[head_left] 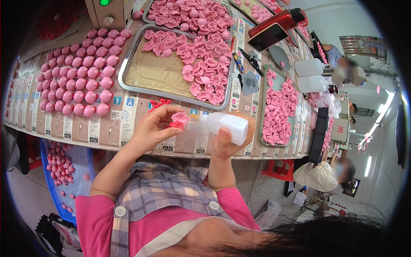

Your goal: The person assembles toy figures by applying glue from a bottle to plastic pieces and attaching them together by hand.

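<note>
On the bench (120, 138), a metal tray (132, 55) held many loose pink shells (195, 88), apparently left to do; beside it, rows of rounded pink pieces (80, 84) looked finished. The right hand (226, 144) had its fingers wrapped round a white bottle (231, 126). Before its nozzle (195, 116), the left hand's (152, 128) fingers pinched a cupped shell (180, 116), seemingly midway, with a red part (176, 125) beneath.
</note>
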